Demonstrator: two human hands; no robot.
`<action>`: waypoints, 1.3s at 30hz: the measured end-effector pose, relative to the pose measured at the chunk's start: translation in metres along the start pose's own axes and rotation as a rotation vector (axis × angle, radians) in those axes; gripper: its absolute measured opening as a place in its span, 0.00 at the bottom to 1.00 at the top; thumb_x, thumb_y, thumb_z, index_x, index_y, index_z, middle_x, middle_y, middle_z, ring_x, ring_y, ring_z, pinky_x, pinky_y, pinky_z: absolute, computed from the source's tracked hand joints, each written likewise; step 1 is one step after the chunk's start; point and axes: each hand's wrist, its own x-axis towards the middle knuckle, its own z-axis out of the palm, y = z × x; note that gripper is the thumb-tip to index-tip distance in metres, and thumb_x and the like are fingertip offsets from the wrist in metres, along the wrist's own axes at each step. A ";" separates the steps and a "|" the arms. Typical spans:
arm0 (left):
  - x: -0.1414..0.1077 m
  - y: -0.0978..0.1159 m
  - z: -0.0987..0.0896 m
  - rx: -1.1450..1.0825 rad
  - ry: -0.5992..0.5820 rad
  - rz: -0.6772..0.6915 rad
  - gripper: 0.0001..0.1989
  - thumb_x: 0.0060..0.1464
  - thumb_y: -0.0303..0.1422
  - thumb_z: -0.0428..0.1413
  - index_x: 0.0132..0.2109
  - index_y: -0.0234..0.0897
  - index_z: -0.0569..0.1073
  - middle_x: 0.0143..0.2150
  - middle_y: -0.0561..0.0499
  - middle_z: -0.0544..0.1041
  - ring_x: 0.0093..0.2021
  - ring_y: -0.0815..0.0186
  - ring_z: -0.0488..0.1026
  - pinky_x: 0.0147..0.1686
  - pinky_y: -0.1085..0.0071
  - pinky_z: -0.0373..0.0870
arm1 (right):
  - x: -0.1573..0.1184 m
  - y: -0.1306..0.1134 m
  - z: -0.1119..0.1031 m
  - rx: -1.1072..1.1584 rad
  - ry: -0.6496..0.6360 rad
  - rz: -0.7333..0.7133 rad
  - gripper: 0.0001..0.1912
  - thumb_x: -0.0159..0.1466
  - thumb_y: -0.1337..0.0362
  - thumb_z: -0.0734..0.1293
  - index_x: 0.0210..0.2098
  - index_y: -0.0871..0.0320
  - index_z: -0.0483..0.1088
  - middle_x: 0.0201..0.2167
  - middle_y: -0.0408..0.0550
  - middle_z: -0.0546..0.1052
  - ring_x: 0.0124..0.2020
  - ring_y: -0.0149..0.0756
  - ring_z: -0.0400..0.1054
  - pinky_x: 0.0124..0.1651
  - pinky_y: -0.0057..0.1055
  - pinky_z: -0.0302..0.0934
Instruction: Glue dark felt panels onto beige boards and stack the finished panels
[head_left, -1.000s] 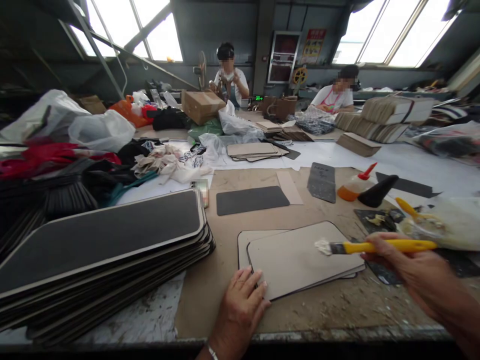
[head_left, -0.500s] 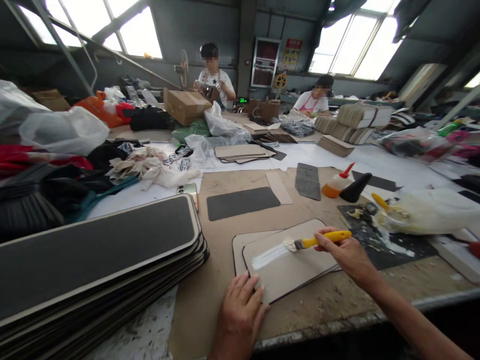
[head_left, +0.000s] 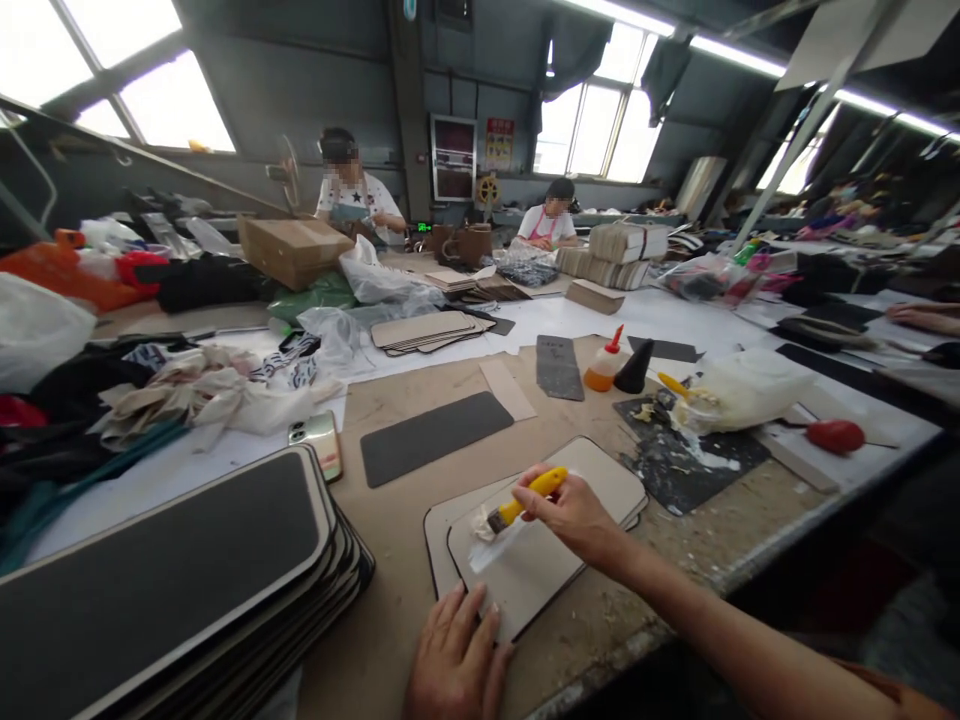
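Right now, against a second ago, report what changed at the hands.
The right hand has carried the yellow-handled brush leftward across the upper beige, black-edged panel, where a white streak now shows. The left hand still rests at the panel's near left end.

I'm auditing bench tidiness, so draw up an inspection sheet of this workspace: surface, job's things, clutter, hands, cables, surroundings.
Surface: flat brown paper-like sheet, debris-flecked toward the near edge.
Job's things: beige rounded-corner panel carrying a white smear; yellow-handled paintbrush with pale paste at its tip.
Clutter: mixed cloth heap at left; pale rectangular phone beside a stack of dark, pale-bordered panels; smeared black mat at right.
Hands: left hand spread at the beige panel's near-left edge; right hand gripping the brush.
Cables: pale hanging line at upper left; cord or hose, cannot tell.
Surroundings: two people in white tops beyond; windows; lit ceiling tubes.
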 end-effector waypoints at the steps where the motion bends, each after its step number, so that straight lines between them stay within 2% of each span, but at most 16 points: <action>1: 0.001 -0.001 0.000 0.001 0.008 0.009 0.10 0.53 0.35 0.54 0.43 0.39 0.75 0.44 0.47 0.78 0.45 0.60 0.74 0.40 0.65 0.74 | 0.004 0.004 -0.002 -0.037 0.014 -0.017 0.20 0.54 0.46 0.65 0.31 0.58 0.68 0.28 0.45 0.73 0.26 0.35 0.71 0.30 0.30 0.67; 3: 0.003 -0.002 -0.001 -0.004 0.017 0.014 0.10 0.53 0.34 0.54 0.42 0.39 0.75 0.43 0.48 0.78 0.44 0.60 0.74 0.40 0.66 0.74 | 0.012 0.016 -0.022 -0.155 0.104 -0.041 0.19 0.55 0.46 0.64 0.31 0.57 0.68 0.29 0.46 0.73 0.28 0.36 0.71 0.31 0.30 0.66; 7: 0.005 -0.003 -0.002 -0.020 0.005 0.005 0.11 0.54 0.34 0.54 0.43 0.39 0.74 0.44 0.48 0.78 0.45 0.60 0.74 0.41 0.66 0.73 | 0.024 0.037 -0.089 -0.468 0.358 -0.037 0.18 0.53 0.47 0.62 0.29 0.56 0.69 0.31 0.50 0.75 0.33 0.41 0.71 0.35 0.34 0.65; 9: 0.005 -0.002 -0.002 -0.027 -0.002 0.003 0.11 0.54 0.34 0.54 0.44 0.38 0.74 0.45 0.47 0.78 0.46 0.60 0.73 0.41 0.65 0.73 | 0.023 0.043 -0.118 -0.606 0.445 -0.047 0.17 0.53 0.48 0.61 0.27 0.55 0.68 0.33 0.51 0.75 0.34 0.42 0.71 0.39 0.37 0.64; 12: 0.004 0.002 -0.002 -0.044 -0.010 -0.025 0.12 0.54 0.34 0.54 0.46 0.38 0.73 0.46 0.47 0.77 0.47 0.59 0.73 0.42 0.63 0.73 | 0.007 0.044 -0.133 -0.730 0.449 -0.102 0.14 0.55 0.51 0.60 0.27 0.55 0.68 0.34 0.50 0.75 0.34 0.41 0.70 0.43 0.38 0.62; 15: 0.005 0.007 -0.005 -0.080 -0.005 -0.105 0.11 0.55 0.32 0.54 0.45 0.37 0.72 0.44 0.45 0.76 0.47 0.59 0.72 0.44 0.62 0.73 | -0.021 0.037 -0.110 -0.768 0.339 -0.197 0.11 0.59 0.55 0.60 0.30 0.54 0.68 0.32 0.49 0.73 0.34 0.40 0.69 0.41 0.36 0.63; 19: 0.007 0.013 -0.009 -0.164 0.003 -0.206 0.08 0.56 0.31 0.52 0.42 0.34 0.70 0.42 0.44 0.75 0.46 0.60 0.72 0.45 0.62 0.72 | -0.066 0.017 -0.042 -0.736 0.156 -0.382 0.08 0.63 0.64 0.58 0.32 0.55 0.68 0.31 0.49 0.72 0.35 0.38 0.68 0.40 0.34 0.64; 23: 0.007 0.012 -0.011 -0.194 0.071 -0.217 0.07 0.58 0.32 0.50 0.41 0.34 0.70 0.40 0.44 0.75 0.44 0.61 0.73 0.43 0.63 0.74 | -0.097 -0.005 0.024 -0.560 0.051 -0.450 0.08 0.65 0.68 0.57 0.34 0.56 0.67 0.31 0.48 0.72 0.35 0.35 0.67 0.39 0.31 0.65; 25: 0.006 0.011 -0.012 -0.204 0.068 -0.205 0.08 0.57 0.32 0.51 0.42 0.34 0.70 0.40 0.44 0.75 0.44 0.61 0.73 0.43 0.63 0.74 | -0.102 -0.010 0.039 -0.432 0.049 -0.425 0.08 0.64 0.68 0.58 0.33 0.57 0.67 0.30 0.47 0.72 0.34 0.33 0.67 0.38 0.28 0.65; 27: 0.006 0.011 -0.014 -0.216 0.038 -0.209 0.08 0.57 0.32 0.52 0.43 0.35 0.70 0.41 0.45 0.75 0.45 0.62 0.73 0.44 0.63 0.74 | -0.102 -0.009 0.039 -0.319 0.079 -0.356 0.07 0.64 0.67 0.59 0.31 0.58 0.68 0.29 0.46 0.72 0.33 0.32 0.68 0.38 0.26 0.64; 30: 0.007 0.012 -0.017 -0.211 0.032 -0.241 0.07 0.57 0.31 0.50 0.42 0.36 0.70 0.41 0.45 0.75 0.44 0.61 0.73 0.43 0.62 0.75 | -0.097 0.002 0.015 -0.235 0.160 -0.181 0.10 0.63 0.59 0.62 0.30 0.58 0.69 0.28 0.46 0.73 0.31 0.32 0.69 0.35 0.27 0.65; 33: 0.009 0.013 -0.020 -0.199 0.032 -0.245 0.07 0.58 0.30 0.49 0.40 0.35 0.71 0.40 0.45 0.76 0.44 0.61 0.73 0.42 0.61 0.75 | -0.090 0.022 -0.027 -0.286 0.301 -0.041 0.16 0.59 0.51 0.63 0.31 0.59 0.70 0.29 0.49 0.74 0.29 0.36 0.70 0.32 0.29 0.65; 39: 0.010 0.011 -0.023 -0.180 0.018 -0.206 0.07 0.57 0.29 0.49 0.39 0.35 0.72 0.40 0.46 0.76 0.43 0.61 0.74 0.42 0.61 0.75 | -0.066 0.053 -0.111 -0.611 0.583 -0.005 0.21 0.54 0.45 0.61 0.29 0.57 0.70 0.32 0.50 0.75 0.33 0.41 0.71 0.41 0.37 0.63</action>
